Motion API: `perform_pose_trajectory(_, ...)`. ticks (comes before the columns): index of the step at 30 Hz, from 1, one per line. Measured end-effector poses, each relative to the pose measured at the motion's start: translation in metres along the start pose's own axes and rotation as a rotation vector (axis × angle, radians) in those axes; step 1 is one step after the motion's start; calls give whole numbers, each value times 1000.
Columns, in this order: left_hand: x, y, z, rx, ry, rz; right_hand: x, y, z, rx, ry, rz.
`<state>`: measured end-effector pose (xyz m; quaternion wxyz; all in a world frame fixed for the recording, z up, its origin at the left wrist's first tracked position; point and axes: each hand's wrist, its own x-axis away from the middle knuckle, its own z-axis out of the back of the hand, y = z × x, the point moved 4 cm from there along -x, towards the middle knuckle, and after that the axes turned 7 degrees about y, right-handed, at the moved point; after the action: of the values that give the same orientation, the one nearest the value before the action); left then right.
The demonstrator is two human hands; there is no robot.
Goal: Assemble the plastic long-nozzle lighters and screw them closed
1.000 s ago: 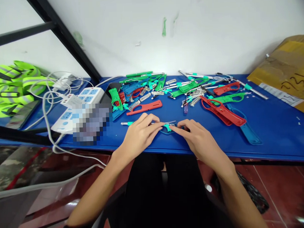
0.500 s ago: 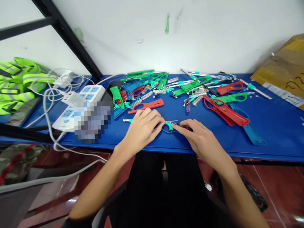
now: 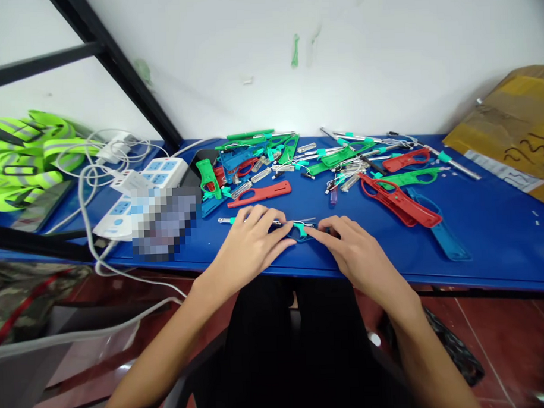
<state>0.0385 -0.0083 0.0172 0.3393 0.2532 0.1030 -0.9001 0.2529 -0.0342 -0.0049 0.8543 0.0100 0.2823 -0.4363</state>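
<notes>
A blue half shell of a stick lighter lies at the table's front edge, with a teal trigger and thin white wires in it. A metal lighter tube sticks out to the left from beneath my left hand. That hand bends over the shell, its index fingertip at the wires beside the trigger and its thumb lower down. From the other side my right hand grips the shell's right end, its index finger touching the trigger. My fingers cover much of the shell.
Behind my hands lie red, green and blue shells, metal tubes and clear fuel tanks. A power strip with cables and a blurred phone-like object stand left. A taped carton is at right.
My left thumb has dropped away from the index finger, uncovering more of the tube. The right hand stays at the trigger. The whole view has shifted slightly.
</notes>
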Motion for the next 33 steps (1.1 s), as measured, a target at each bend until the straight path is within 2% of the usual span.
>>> perform_pose_trajectory(5, 15, 8, -1, 30, -24, 86, 0, -4, 2, 13, -23, 33)
perform_pose_trajectory(8, 24, 7, 2, 101, -5, 180, 3, -7, 2, -15, -68, 61)
perform_pose_trajectory(15, 34, 5, -1, 248, 71, 282, 7, -9, 0, -1, -99, 100)
perform_pose_trajectory(21, 37, 7, -2, 248, 118, 209, 5, -11, 3, -2, -95, 141)
perform_pose_trajectory(29, 40, -7, 3, 386, 60, 228, 4, -11, 7, -57, -95, 146)
perform_pose_trajectory(33, 40, -5, 5, 378, 98, 230, 5, -10, 7, -58, -106, 162)
